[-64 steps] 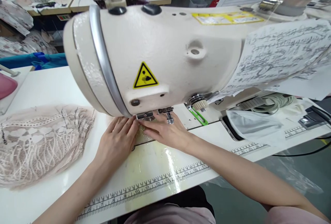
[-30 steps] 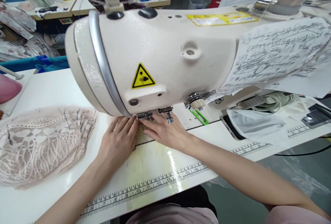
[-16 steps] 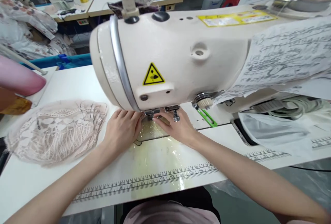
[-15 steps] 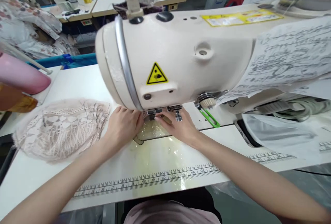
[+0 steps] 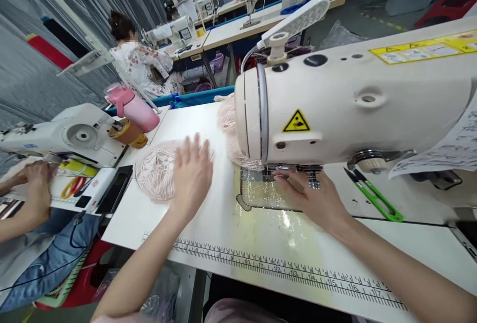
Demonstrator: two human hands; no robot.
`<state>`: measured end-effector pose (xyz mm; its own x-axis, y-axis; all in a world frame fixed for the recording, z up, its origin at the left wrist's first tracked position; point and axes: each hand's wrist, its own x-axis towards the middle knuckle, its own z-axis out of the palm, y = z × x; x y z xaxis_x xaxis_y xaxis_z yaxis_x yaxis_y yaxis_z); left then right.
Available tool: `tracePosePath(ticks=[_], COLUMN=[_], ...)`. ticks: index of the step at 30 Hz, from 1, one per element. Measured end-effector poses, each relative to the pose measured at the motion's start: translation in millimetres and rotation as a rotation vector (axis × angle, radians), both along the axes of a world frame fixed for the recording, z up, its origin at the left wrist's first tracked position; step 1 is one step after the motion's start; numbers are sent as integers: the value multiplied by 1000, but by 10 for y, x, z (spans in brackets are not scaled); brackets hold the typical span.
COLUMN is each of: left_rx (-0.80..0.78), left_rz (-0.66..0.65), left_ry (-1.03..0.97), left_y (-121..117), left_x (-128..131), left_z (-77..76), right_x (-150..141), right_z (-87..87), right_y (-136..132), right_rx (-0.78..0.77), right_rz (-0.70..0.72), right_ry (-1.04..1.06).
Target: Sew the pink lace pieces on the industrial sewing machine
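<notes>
My left hand (image 5: 194, 176) is spread open, slightly blurred, over the right edge of a pale pink lace piece (image 5: 154, 174) on the white table. Whether it touches the lace I cannot tell. At the sewing machine (image 5: 313, 94), my right hand (image 5: 316, 199) reaches beside the presser foot (image 5: 271, 174). Its thumb stands apart from the fingers, which are partly hidden behind the needle parts, and no held thing shows. More pale pink lace (image 5: 230, 129) lies behind and left of the machine head, partly covered by it. Green thread snips (image 5: 376, 196) rest on the machine bed, right of that hand.
A printed ruler (image 5: 276, 268) runs along the table's front edge. A pink bottle (image 5: 136, 109) and a brown-sleeved cup (image 5: 128, 134) stand at the back left. At the left, a co-worker's hands (image 5: 37, 176) work at another machine (image 5: 74, 131); another person (image 5: 137, 62) sits farther back.
The view has swung left. My left hand has moved from the presser foot to the lace piece and opened out. My right hand stays by the presser foot.
</notes>
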<state>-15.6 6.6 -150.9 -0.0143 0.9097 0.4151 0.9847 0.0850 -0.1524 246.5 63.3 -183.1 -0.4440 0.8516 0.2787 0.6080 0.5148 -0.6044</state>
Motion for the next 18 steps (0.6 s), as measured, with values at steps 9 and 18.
tracePosePath(ticks=[9, 18], left_rx=[146, -114], left_rz=[164, -220], left_ry=[-319, -787], left_y=[-593, -559], left_x=[-294, 163], left_z=[-98, 82], right_x=[-17, 12], right_z=[84, 59], right_y=[-21, 5], right_rx=[65, 175], right_rz=[-8, -5], right_ry=[8, 12])
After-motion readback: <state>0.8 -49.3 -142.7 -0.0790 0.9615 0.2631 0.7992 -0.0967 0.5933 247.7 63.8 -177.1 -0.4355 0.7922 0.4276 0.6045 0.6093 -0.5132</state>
